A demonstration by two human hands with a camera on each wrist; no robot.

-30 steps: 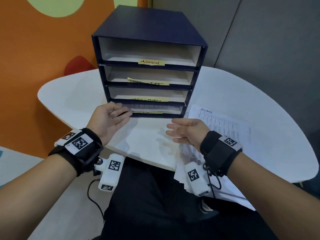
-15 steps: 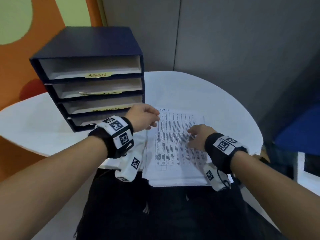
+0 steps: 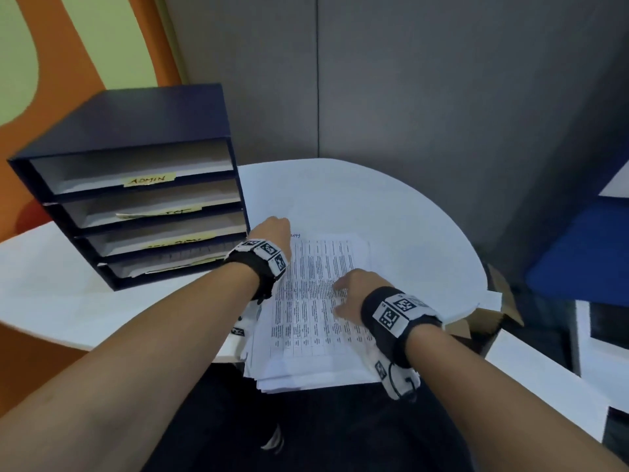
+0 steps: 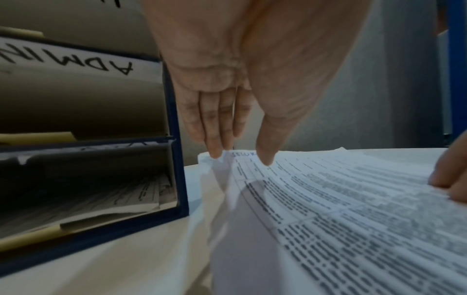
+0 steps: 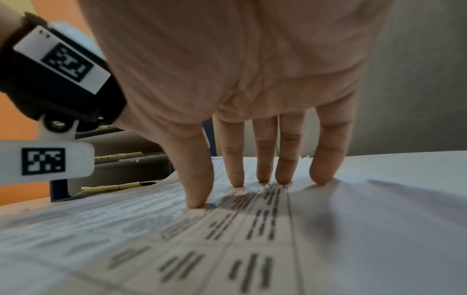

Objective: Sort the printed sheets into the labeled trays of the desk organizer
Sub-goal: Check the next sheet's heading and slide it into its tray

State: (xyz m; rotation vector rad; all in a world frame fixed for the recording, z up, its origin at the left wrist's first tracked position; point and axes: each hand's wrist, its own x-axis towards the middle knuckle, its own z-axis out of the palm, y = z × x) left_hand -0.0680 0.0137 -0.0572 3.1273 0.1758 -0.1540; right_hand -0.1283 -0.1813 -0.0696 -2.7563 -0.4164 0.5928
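Observation:
A dark blue desk organizer (image 3: 136, 124) with several stacked trays stands at the table's left; its top tray carries a yellow label reading ADMIN (image 3: 149, 180). The bottom tray holds printed sheets (image 3: 177, 260). To its right lies a stack of printed sheets (image 3: 316, 301), overhanging the near table edge. My left hand (image 3: 274, 228) is at the stack's far left corner; in the left wrist view its straight fingers (image 4: 215, 151) and thumb touch the top sheet's corner (image 4: 227, 154). My right hand (image 3: 343, 291) lies on the top sheet, its spread fingertips (image 5: 237, 179) pressing the paper.
The round white table (image 3: 391, 216) stands against grey partition walls. A brown cardboard box (image 3: 493, 311) sits just past the table's right edge, with a blue surface (image 3: 578, 253) beyond it. An orange and green wall is behind the organizer.
My view has swung right, from the organizer to the stack. Both hands have left the organizer's front; the left has reached the sheet's far corner and the right presses on the sheet.

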